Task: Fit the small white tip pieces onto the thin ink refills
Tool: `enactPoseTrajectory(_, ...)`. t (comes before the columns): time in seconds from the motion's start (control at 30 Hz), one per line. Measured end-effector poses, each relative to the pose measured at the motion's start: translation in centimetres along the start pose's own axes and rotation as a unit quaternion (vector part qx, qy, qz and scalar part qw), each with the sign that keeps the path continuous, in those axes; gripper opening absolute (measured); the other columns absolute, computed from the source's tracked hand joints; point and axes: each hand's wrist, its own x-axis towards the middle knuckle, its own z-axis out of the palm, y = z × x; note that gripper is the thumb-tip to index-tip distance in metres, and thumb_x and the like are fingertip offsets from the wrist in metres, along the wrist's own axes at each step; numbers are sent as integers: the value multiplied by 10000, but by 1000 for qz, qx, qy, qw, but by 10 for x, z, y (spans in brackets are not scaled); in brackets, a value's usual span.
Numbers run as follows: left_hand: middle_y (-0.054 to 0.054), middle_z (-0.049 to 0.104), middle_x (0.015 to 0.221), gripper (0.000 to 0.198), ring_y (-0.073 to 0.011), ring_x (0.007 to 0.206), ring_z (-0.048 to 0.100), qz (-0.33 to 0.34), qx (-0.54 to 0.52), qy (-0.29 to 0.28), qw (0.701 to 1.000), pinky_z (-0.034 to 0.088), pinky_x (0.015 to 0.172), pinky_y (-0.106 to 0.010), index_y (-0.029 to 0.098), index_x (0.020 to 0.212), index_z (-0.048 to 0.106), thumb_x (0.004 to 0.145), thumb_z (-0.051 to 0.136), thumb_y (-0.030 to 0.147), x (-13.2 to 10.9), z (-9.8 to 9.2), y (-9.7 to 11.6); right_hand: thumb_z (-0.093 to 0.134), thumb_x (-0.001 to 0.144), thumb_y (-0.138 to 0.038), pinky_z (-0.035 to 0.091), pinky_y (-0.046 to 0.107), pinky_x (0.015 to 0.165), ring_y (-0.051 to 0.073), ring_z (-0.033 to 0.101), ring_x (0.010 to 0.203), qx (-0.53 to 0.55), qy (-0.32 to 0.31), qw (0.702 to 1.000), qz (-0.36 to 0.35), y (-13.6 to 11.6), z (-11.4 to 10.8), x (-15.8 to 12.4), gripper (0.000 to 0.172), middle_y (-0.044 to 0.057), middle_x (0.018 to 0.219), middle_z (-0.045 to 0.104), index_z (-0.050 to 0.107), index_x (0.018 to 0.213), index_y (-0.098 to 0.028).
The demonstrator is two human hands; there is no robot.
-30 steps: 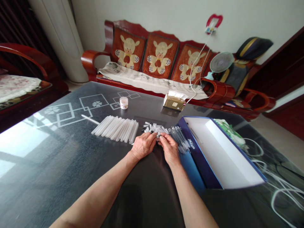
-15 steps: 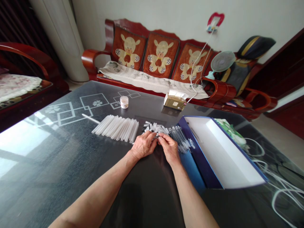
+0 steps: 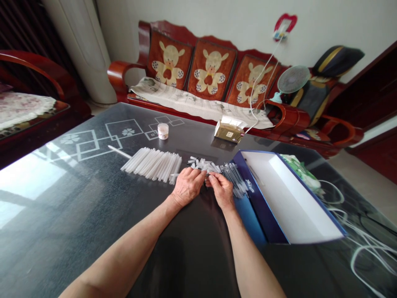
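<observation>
My left hand (image 3: 187, 186) is closed around a slim white pen (image 3: 175, 174), whose pointed end sticks out to the left of my knuckles. Close beside it, my right hand (image 3: 221, 190) pinches with thumb and forefinger at the pen's other end, mostly hidden by my fingers. Just beyond my hands lies a loose heap of small white and black pen caps (image 3: 203, 163). Left of them, translucent white pen barrels (image 3: 155, 164) lie in a row. Thin pen refills (image 3: 234, 178) are spread to the right of my right hand.
An open blue box with a white inside (image 3: 291, 198) stands at the right. A lone pen-like stick (image 3: 119, 152) lies behind the barrels. Farther back are a small round tub (image 3: 163, 131) and a tissue box (image 3: 229, 132). White cables (image 3: 369, 236) coil at the right edge.
The pen's pointed end has swung up and away from me, now nearly level beside the left hand. Both hands stay together in about the same place.
</observation>
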Motion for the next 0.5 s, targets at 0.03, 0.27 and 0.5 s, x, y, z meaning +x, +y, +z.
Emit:
enactPoseTrajectory(0.03, -75, 648, 892, 274, -195, 782, 535, 2, 6, 3, 1000, 422, 725, -347, 203, 1129, 621, 957, 420, 275, 0, 0, 0, 620, 821, -435, 548, 367, 667, 201, 655, 654, -22, 1, 1000, -14, -1, 0, -1, 242, 28, 738, 696, 690, 920, -226)
enactPoseTrajectory(0.27, -60, 647, 891, 260, -194, 804, 516, 35, -7, -11, 999, 386, 780, -357, 224, 1099, 640, 952, 432, 276, 2, -5, 2, 398, 930, -393, 507, 361, 715, 196, 601, 718, -162, 19, 976, -143, -2, 6, -2, 299, 58, 774, 639, 608, 807, -220)
enactPoseTrajectory(0.5, -68, 650, 898, 246, -197, 801, 503, 32, -16, 18, 999, 381, 781, -357, 197, 1092, 643, 933, 473, 276, 0, -2, -2, 376, 953, -353, 489, 324, 694, 172, 579, 653, -198, 33, 963, -181, 1, 6, -1, 335, 37, 689, 599, 575, 719, -219)
